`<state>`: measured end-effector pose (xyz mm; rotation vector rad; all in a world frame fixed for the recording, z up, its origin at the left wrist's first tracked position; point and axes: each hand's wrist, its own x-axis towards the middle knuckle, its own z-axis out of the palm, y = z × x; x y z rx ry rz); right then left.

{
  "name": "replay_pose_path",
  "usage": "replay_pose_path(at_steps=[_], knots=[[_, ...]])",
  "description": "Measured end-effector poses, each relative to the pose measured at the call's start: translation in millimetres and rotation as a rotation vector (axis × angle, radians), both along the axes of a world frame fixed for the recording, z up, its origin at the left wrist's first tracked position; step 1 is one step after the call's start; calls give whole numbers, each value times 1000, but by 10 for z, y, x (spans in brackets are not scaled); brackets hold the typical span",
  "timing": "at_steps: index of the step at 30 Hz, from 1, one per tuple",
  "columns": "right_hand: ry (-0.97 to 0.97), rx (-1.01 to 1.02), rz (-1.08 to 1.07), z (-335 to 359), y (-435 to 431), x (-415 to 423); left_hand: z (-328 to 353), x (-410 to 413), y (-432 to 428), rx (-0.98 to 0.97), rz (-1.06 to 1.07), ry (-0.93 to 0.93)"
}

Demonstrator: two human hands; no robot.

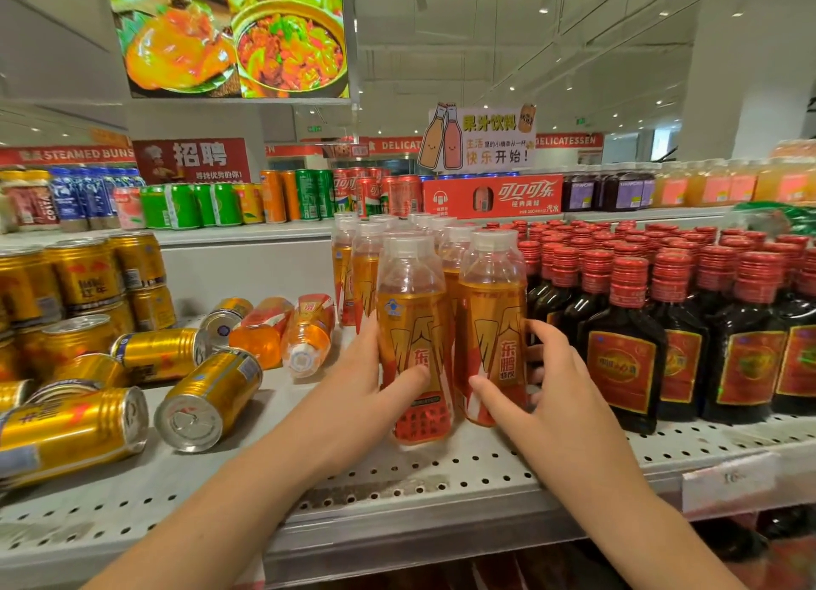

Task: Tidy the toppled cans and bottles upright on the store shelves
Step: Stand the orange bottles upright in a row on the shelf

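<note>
Left hand: my left hand (pixel 373 369) is wrapped around the front orange drink bottle (pixel 415 342), thumb across its label, fingers hidden behind it.
Right hand: my right hand (pixel 536 369) is curled around the neighbouring orange bottle (pixel 492 324), thumb on the lower label, fingertips reaching round the far side next to the dark bottles (pixel 662 324).
Held bottles: both stand upright on the perforated shelf (pixel 441 475), touching each other, at the front of a group of the same white-capped bottles (pixel 379 245).
Fallen bottles: two orange bottles (pixel 287 333) lie on their sides just left of my left hand, one with its white cap pointing toward me.
Fallen cans: several gold cans (pixel 207 399) lie toppled across the left part of the shelf, well apart from both hands; one more (pixel 225 320) lies further back beside the fallen bottles.
Standing cans: stacked gold cans (pixel 84 276) stand upright at the far left.
Hard to make out: the nearest can (pixel 66 435) is cut off by the left edge; the price tag (pixel 728 479) on the shelf lip is too blurred to read; how many bottles stand behind the two I hold cannot be told.
</note>
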<state>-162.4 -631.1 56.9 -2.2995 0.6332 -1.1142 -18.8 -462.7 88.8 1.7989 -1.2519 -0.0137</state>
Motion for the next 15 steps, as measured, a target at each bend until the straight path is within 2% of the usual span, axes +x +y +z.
replay_pose_path(at_steps=[9,12,15], knots=[[32,-9,-40,8,36,18,-76,22,-96,-32,-58,56],[-81,-86,-55,14,124,-16,-72,63,-52,-2,-47,117],[-181,-204,25,55,245,-35,-10,149,6,31,-15,176]])
